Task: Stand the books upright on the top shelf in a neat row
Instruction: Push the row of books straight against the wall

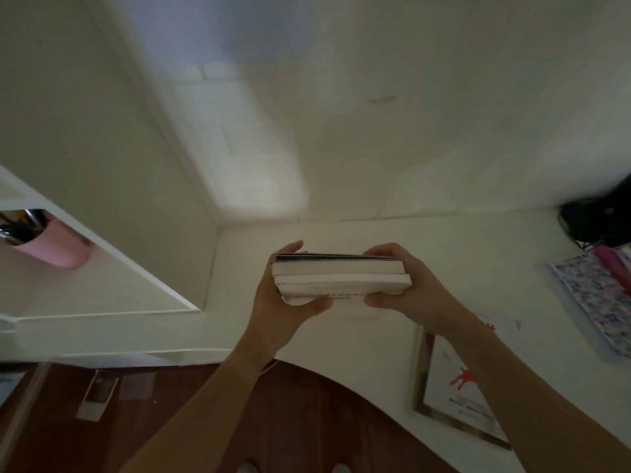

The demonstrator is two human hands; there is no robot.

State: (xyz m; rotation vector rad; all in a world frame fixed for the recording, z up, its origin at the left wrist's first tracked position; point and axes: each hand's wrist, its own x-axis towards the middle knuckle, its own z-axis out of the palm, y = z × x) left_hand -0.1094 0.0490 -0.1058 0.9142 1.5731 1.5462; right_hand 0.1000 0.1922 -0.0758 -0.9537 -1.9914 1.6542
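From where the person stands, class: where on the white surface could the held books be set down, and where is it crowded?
Both hands, left hand and right hand, grip the stack of books. Bare white surface lies under and behind the stack up to the wall. The right is crowded: a red-splashed book, a patterned book, a black object.

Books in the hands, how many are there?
3, it seems, stacked flat between both hands: a thin dark one on top, a thick one in the middle, another at the bottom. More may be hidden.
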